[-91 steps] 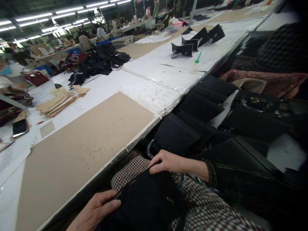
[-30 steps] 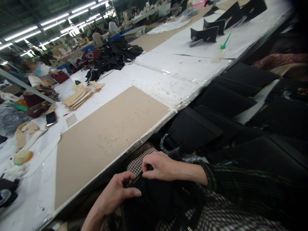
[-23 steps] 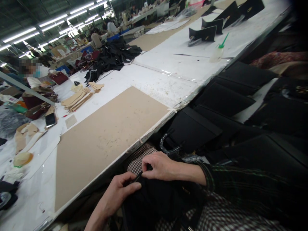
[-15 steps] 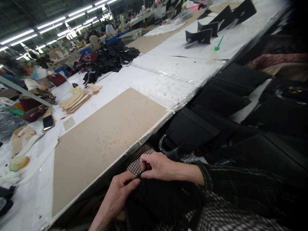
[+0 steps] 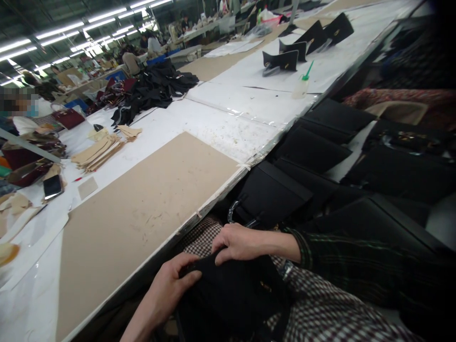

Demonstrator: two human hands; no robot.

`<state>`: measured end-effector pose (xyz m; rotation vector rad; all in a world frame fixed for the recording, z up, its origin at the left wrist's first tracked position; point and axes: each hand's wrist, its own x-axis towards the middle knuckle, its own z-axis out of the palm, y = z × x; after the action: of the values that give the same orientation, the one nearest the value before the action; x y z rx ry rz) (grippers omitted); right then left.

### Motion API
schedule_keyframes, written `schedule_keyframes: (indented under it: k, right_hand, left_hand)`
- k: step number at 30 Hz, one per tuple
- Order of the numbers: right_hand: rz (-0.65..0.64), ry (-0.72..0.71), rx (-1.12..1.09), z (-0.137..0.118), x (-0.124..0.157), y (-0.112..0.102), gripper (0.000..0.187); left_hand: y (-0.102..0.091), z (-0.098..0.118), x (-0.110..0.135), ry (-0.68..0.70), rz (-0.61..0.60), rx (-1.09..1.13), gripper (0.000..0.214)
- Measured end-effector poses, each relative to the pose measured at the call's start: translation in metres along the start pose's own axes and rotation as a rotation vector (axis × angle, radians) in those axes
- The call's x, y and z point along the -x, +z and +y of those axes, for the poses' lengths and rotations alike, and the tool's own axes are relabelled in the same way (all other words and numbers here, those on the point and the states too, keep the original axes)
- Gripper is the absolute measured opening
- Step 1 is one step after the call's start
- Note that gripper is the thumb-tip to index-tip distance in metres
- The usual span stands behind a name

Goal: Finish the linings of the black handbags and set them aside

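Note:
A black bag (image 5: 231, 294) with a small gold-coloured metal fitting lies across my lap, over a checked cloth (image 5: 320, 308). My left hand (image 5: 174, 278) grips its upper left edge, the thumb on the near face and the fingers hidden behind. Farther right along the same edge, my right hand (image 5: 237, 244) pinches the black material between thumb and curled fingers. The bag's lower part runs into shadow, and its inside is out of sight.
Several black bags (image 5: 278, 190) lie to my right. On the white table stand a beige board (image 5: 149, 213), beige cut pieces (image 5: 98, 152), a phone (image 5: 52, 186), a green-tipped bottle (image 5: 301, 87) and black panels (image 5: 281, 61). A co-worker (image 5: 24, 118) sits across at the left.
My hands have moved slightly apart along the bag's edge, and more of its front face shows. The view has shifted a little to the right.

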<state>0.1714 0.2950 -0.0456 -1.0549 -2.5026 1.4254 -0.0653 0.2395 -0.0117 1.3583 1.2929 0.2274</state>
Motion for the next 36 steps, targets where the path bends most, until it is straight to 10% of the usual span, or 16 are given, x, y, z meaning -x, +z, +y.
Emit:
schedule_keyframes:
  k: [14, 25, 36]
  right_hand:
    - [0.035, -0.11, 0.155, -0.014, 0.005, 0.01, 0.025]
    - [-0.26, -0.214, -0.066, -0.006, 0.005, -0.015, 0.022]
    - [-0.433, -0.208, -0.062, -0.017, -0.017, -0.016, 0.03]
  left_hand:
    - [0.015, 0.017, 0.0, 0.07, -0.007, -0.395, 0.033]
    - [0.014, 0.001, 0.024, -0.014, 0.004, 0.051, 0.038]
    - [0.017, 0.011, 0.026, 0.021, 0.02, -0.018, 0.035]
